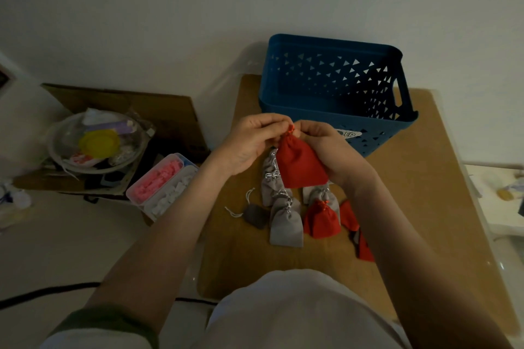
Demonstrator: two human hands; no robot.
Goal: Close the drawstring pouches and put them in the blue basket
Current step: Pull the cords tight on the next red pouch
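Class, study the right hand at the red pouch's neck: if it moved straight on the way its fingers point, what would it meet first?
Probably the left hand: the right hand points leftward across the gathered neck of the red fabric drawstring pouch, which both pinch. Depth is unclear.

My forearms are bare from my left hand (249, 144) and right hand (326, 150) upward. My left sleeve (113, 326) is pale cloth edged with a dark green band. My right arm is bare to the frame's edge. Smooth whitish cloth (297, 312) covers my front; I cannot tell which garment it is.
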